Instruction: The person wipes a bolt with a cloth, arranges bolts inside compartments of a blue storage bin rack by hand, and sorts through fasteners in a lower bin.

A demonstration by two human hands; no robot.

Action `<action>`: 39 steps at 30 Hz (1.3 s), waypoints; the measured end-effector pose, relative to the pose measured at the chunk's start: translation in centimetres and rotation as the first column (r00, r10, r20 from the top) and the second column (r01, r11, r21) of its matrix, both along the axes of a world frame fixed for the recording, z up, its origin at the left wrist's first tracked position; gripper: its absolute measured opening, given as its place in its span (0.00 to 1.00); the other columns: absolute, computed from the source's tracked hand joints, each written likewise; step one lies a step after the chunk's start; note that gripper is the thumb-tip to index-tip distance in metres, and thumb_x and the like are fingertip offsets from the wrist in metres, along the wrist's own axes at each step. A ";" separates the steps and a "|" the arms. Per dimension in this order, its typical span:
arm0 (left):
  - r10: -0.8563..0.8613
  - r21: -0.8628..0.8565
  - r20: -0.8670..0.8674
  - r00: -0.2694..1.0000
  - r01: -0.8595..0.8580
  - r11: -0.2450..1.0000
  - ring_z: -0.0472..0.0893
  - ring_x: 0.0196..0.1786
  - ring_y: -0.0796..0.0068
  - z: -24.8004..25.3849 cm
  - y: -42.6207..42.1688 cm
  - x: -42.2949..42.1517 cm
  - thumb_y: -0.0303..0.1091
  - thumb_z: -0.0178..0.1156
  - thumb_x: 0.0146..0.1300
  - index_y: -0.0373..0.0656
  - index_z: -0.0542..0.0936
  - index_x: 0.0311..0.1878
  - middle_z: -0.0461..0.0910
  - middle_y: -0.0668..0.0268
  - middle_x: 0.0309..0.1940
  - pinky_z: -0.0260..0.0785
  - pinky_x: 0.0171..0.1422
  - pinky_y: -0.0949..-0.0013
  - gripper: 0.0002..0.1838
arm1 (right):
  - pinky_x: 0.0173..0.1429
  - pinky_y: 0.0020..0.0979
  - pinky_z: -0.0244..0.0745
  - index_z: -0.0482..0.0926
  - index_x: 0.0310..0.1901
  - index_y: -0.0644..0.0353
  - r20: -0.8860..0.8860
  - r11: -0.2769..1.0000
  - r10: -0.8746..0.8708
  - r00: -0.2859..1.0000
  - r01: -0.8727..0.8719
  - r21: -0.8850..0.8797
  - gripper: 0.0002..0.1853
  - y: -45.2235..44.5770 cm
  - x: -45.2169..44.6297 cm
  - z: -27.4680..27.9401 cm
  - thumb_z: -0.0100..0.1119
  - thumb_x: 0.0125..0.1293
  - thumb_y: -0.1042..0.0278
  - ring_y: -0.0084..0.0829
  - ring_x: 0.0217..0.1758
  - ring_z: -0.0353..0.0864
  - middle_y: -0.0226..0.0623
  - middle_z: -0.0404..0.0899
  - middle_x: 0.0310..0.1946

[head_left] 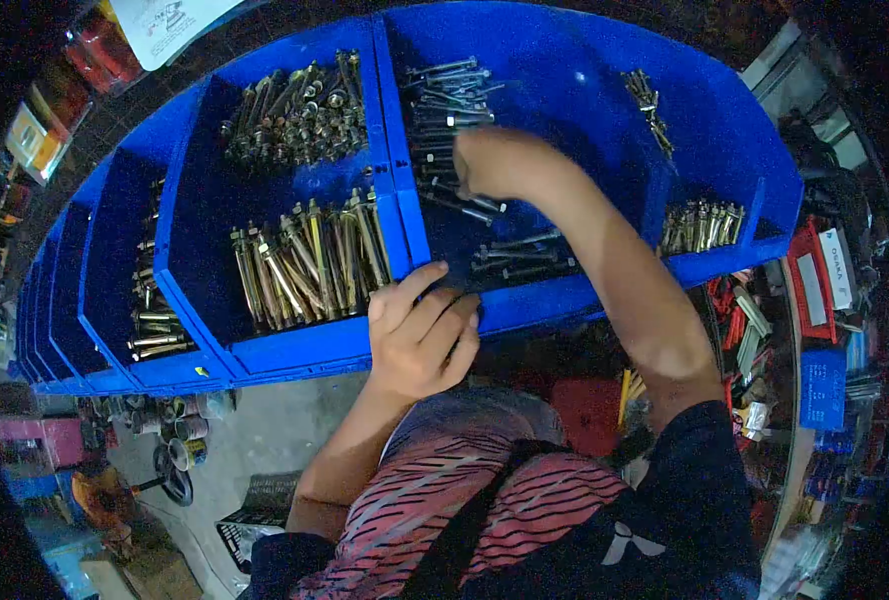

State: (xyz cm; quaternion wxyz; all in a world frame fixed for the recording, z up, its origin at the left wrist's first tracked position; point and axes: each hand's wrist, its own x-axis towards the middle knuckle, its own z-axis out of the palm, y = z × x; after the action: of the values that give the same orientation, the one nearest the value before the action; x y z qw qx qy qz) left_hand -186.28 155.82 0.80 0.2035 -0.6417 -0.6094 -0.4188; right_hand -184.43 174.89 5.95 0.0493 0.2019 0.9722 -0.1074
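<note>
My left hand (420, 335) is closed over the front rim of the blue bin (525, 305), its fingers curled beside the divider. My right hand (500, 165) reaches down into the compartment to the right of that divider. It is at the long silver bolts (455, 90) lying along the left side, and its fingers are hidden behind the back of the hand. More dark bolts (525, 255) lie below it near the front wall. Left of the divider, long brassy anchor bolts (310, 260) stand packed together, with a heap of similar anchor bolts (300, 115) behind them.
Further left, another compartment holds brassy bolts (160, 330). On the right are a small pile of bolts (650, 110) and a short row of anchor bolts (703, 225). A red rack (813, 280) and a blue box (822, 388) stand beyond the right end. Cans (188, 453) sit at lower left.
</note>
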 end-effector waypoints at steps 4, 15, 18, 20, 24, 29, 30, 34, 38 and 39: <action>0.003 0.010 -0.013 1.000 -0.003 1.000 0.71 0.44 0.68 0.0 0.0 0.0 0.30 0.57 0.40 0.45 0.76 0.25 0.74 0.68 0.27 0.57 0.39 0.69 0.05 | 0.33 0.37 0.70 0.77 0.24 0.60 -0.068 0.979 -0.124 0.990 0.133 0.151 0.06 -0.6 0.2 -1.9 0.57 0.41 0.70 0.41 0.29 0.76 0.44 0.76 0.25; 0.001 0.014 -0.011 1.000 -0.001 1.000 0.71 0.44 0.68 -0.1 0.0 -0.1 0.30 0.57 0.41 0.44 0.76 0.26 0.74 0.68 0.27 0.57 0.38 0.68 0.05 | 0.32 0.39 0.71 0.76 0.22 0.59 -0.212 0.949 -0.004 0.977 0.070 0.307 0.04 -0.1 0.5 0.5 0.57 0.42 0.71 0.44 0.29 0.76 0.45 0.75 0.25; -0.005 0.010 -0.020 1.000 0.005 1.000 0.71 0.44 0.68 -0.1 0.0 0.0 0.29 0.57 0.41 0.44 0.76 0.25 0.74 0.68 0.27 0.58 0.38 0.68 0.05 | 0.31 0.40 0.71 0.75 0.21 0.59 -0.335 0.898 0.144 0.931 0.019 0.440 0.02 0.2 -0.1 0.6 0.54 0.42 0.72 0.44 0.27 0.76 0.44 0.75 0.23; -0.009 0.011 -0.019 1.000 0.010 1.000 0.71 0.43 0.68 -0.1 0.0 -0.1 0.29 0.57 0.41 0.43 0.76 0.25 0.74 0.67 0.27 0.58 0.38 0.69 0.05 | 0.30 0.40 0.71 0.75 0.20 0.59 -0.299 0.896 0.144 0.943 0.004 0.444 0.02 -0.1 -0.4 0.3 0.53 0.42 0.73 0.44 0.27 0.76 0.45 0.74 0.22; -0.013 0.023 -0.006 1.000 0.013 1.000 0.72 0.43 0.68 -0.1 0.0 -0.1 0.29 0.57 0.41 0.43 0.76 0.25 0.74 0.67 0.26 0.58 0.38 0.69 0.05 | 0.29 0.40 0.71 0.74 0.20 0.60 -0.319 0.914 0.146 0.937 -0.004 0.406 0.03 0.3 -0.7 -1.6 0.52 0.41 0.72 0.44 0.27 0.76 0.45 0.74 0.21; -0.017 0.026 -0.015 1.000 0.017 1.000 0.72 0.42 0.68 -0.1 0.0 -0.2 0.28 0.57 0.40 0.43 0.76 0.25 0.75 0.67 0.26 0.58 0.37 0.69 0.05 | 0.30 0.41 0.71 0.74 0.19 0.60 -0.304 0.944 0.133 0.943 -0.027 0.329 0.02 0.2 -0.3 -1.4 0.51 0.42 0.73 0.45 0.27 0.75 0.45 0.74 0.21; -0.022 0.024 -0.014 1.000 0.022 0.999 0.72 0.42 0.68 0.0 0.0 -0.2 0.28 0.57 0.40 0.43 0.76 0.25 0.75 0.67 0.26 0.58 0.37 0.69 0.05 | 0.30 0.42 0.71 0.74 0.19 0.60 -0.285 0.942 0.145 0.948 -0.044 0.333 0.03 0.4 -0.2 -1.5 0.51 0.42 0.73 0.45 0.27 0.75 0.45 0.74 0.21; -0.023 0.032 -0.009 1.000 0.023 0.999 0.72 0.42 0.68 -0.1 0.1 -0.2 0.28 0.57 0.39 0.43 0.76 0.25 0.75 0.67 0.26 0.58 0.37 0.70 0.06 | 0.30 0.42 0.70 0.74 0.19 0.60 -0.280 0.941 0.139 0.950 -0.039 0.336 0.02 0.4 0.0 -1.6 0.51 0.42 0.73 0.45 0.26 0.75 0.46 0.73 0.20; -0.021 0.051 -0.016 1.000 0.022 0.998 0.73 0.42 0.68 -0.2 0.1 -0.3 0.28 0.57 0.39 0.43 0.77 0.25 0.74 0.67 0.26 0.58 0.37 0.70 0.06 | 0.28 0.41 0.70 0.73 0.19 0.60 -0.256 0.960 0.106 0.961 -0.032 0.277 0.02 0.1 0.0 -1.8 0.51 0.41 0.74 0.44 0.26 0.75 0.45 0.73 0.20; -0.024 0.049 -0.014 1.000 0.024 0.999 0.73 0.42 0.68 -0.2 0.1 -0.2 0.28 0.57 0.39 0.43 0.77 0.25 0.74 0.67 0.26 0.58 0.37 0.70 0.06 | 0.28 0.41 0.70 0.73 0.19 0.60 -0.286 0.975 0.078 0.955 -0.013 0.223 0.02 0.1 0.0 -2.1 0.51 0.41 0.75 0.44 0.27 0.75 0.45 0.73 0.20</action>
State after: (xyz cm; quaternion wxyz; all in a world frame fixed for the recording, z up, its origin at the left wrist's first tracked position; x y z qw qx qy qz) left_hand -186.53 155.93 0.57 0.2181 -0.6466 -0.5899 -0.4317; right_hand -184.47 174.95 3.84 -0.1150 0.1654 0.9791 -0.0273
